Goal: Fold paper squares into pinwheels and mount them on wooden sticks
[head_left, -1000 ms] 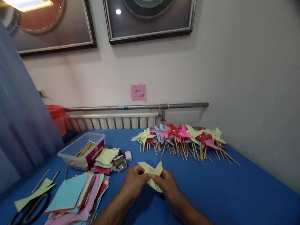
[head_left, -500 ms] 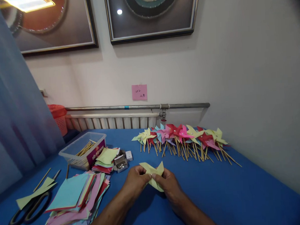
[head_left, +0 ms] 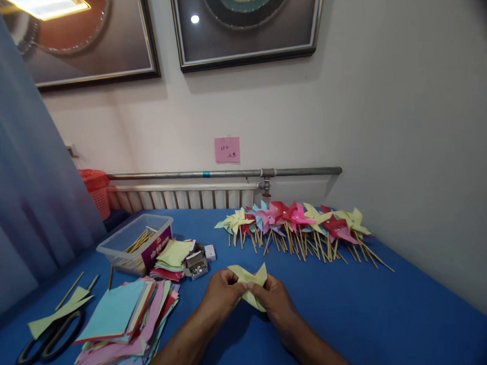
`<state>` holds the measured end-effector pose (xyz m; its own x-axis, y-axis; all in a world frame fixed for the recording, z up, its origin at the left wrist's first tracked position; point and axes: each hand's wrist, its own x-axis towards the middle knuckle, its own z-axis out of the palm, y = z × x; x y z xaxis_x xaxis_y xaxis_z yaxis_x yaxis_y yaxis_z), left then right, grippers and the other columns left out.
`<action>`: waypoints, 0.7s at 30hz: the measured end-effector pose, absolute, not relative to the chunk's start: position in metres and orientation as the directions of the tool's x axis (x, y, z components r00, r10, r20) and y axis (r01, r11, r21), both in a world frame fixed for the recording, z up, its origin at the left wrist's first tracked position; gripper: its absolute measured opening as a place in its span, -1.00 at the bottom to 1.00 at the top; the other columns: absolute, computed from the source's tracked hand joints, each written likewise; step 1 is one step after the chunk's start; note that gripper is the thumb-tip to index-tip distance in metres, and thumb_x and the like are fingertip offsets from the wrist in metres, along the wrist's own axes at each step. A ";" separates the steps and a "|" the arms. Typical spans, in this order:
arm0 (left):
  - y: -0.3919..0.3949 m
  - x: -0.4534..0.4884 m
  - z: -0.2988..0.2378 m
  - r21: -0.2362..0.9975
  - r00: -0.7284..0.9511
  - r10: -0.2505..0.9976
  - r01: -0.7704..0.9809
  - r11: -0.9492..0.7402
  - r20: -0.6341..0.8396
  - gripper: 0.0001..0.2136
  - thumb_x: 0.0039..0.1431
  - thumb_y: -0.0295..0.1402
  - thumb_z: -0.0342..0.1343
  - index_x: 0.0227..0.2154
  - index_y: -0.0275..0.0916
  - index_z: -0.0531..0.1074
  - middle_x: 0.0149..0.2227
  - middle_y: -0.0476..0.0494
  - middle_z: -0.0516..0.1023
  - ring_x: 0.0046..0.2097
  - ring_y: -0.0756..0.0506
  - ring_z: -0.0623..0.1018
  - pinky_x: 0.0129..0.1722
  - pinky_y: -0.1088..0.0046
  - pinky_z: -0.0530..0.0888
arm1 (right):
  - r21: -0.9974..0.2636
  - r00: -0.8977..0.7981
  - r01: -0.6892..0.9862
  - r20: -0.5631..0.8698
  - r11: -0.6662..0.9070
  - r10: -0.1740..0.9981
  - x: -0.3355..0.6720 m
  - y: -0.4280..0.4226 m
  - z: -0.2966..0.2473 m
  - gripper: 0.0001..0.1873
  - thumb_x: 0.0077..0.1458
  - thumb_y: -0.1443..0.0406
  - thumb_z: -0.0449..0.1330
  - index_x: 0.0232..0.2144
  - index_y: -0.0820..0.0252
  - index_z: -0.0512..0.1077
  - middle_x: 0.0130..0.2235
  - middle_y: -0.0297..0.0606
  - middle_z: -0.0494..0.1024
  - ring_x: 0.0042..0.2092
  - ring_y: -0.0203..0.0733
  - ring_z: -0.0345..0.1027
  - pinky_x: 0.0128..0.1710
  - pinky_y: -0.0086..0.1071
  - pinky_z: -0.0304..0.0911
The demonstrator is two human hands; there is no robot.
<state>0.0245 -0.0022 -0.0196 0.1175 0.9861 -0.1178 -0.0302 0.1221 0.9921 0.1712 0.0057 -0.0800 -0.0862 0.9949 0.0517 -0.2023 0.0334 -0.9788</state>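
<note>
Both hands grip a pale yellow paper pinwheel above the blue table, its points folded in toward the middle. My left hand is closed on its left side, and my right hand is closed on its right side. The two thumbs press together over the pinwheel's centre and cover it. Fingers behind the paper are hidden. Left of my hands lies a stack of coloured paper squares. A small open box of metal pins sits beyond my left hand.
Finished pinwheels on sticks lie in a row at the back right. A clear plastic tub holds wooden sticks. Smaller paper squares lie beside it. Black-handled scissors rest at the left under yellow scraps. A radiator pipe runs along the wall.
The thumbs have closed over the pinwheel's centre, where a small shiny spot showed between them before. Otherwise the hands and paper hold nearly the same place; the view has shifted very slightly.
</note>
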 end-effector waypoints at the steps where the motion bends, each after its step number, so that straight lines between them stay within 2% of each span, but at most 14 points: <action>1: -0.002 0.024 -0.020 0.992 0.109 0.987 -0.025 0.121 -0.117 -0.84 -0.25 -0.31 0.28 -0.63 -0.21 0.41 -0.63 0.06 0.42 -0.57 0.03 0.31 -0.51 0.48 0.20 | -0.978 -0.075 -0.206 0.045 0.029 0.996 0.170 0.006 -0.081 -0.41 -0.16 -0.09 0.48 -0.25 0.25 0.59 -0.39 -0.18 0.68 -0.36 -0.02 0.54 -0.33 -0.26 0.44; 9: -0.001 0.023 -0.024 0.992 0.144 0.983 -0.031 0.120 -0.114 -0.84 -0.23 -0.29 0.26 -0.57 -0.26 0.47 -0.60 0.02 0.47 -0.55 0.01 0.37 -0.50 0.48 0.26 | -0.976 -0.079 -0.216 0.028 0.010 0.996 0.168 0.009 -0.087 -0.40 -0.16 -0.09 0.48 -0.22 0.23 0.60 -0.38 -0.18 0.69 -0.34 0.01 0.56 -0.34 -0.26 0.44; 15: 0.002 0.022 -0.027 0.991 0.116 0.985 -0.005 0.131 -0.130 -0.84 -0.25 -0.29 0.25 -0.60 -0.25 0.44 -0.62 0.02 0.45 -0.55 0.02 0.34 -0.51 0.48 0.23 | -0.978 -0.078 -0.208 0.032 0.015 0.996 0.169 0.008 -0.084 -0.37 -0.22 -0.12 0.50 -0.25 0.23 0.56 -0.36 -0.19 0.68 -0.38 -0.09 0.52 -0.37 -0.32 0.39; 21: 0.001 0.022 -0.026 0.988 0.157 0.978 -0.048 0.148 -0.139 -0.78 -0.28 -0.24 0.29 -0.58 -0.26 0.45 -0.61 0.01 0.47 -0.56 0.01 0.36 -0.50 0.46 0.24 | -0.975 -0.065 -0.224 0.014 -0.001 0.998 0.170 0.002 -0.078 -0.43 -0.21 -0.07 0.51 -0.29 0.21 0.53 -0.40 -0.25 0.65 -0.38 -0.11 0.49 -0.35 -0.33 0.36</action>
